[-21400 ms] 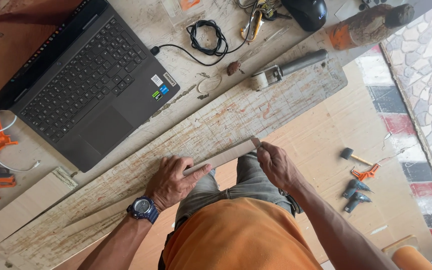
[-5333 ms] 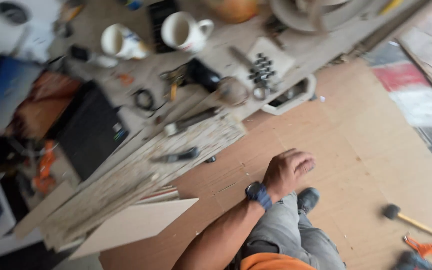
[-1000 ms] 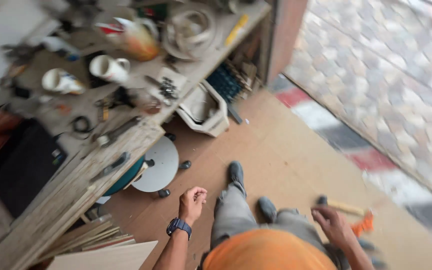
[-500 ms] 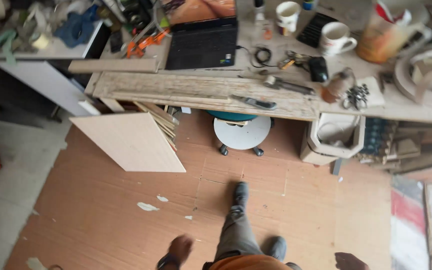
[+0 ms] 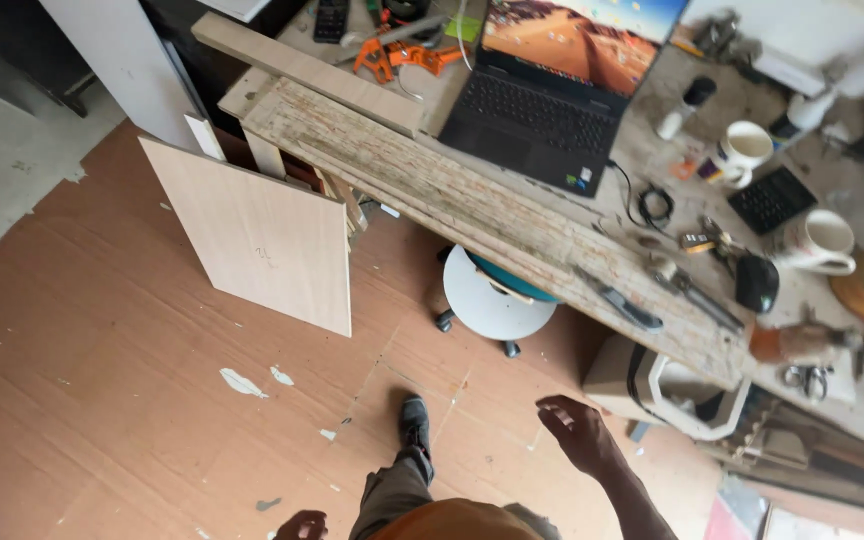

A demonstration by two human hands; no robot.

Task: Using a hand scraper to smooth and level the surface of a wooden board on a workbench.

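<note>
I stand on a brown board floor, back from a scratched wooden workbench [image 5: 472,205]. My right hand [image 5: 577,432] hangs out in front of me with the fingers loosely apart and nothing in it. Only a bit of my left hand [image 5: 302,526] shows at the bottom edge, its fingers curled and nothing visible in them. A pale wooden panel [image 5: 257,235] leans against the bench's left end. An open laptop [image 5: 552,85] sits on the bench top.
A white round stool [image 5: 492,298] stands under the bench. Two mugs [image 5: 744,150] [image 5: 820,243], a black mouse [image 5: 757,283], a utility knife [image 5: 624,306], orange clamps [image 5: 402,55] and cables lie on the bench. A white tub [image 5: 687,395] sits on the floor at right.
The view has swung left and the bench now runs diagonally. My right hand has risen into view in front of me; my left hand has dropped to the bottom edge.
</note>
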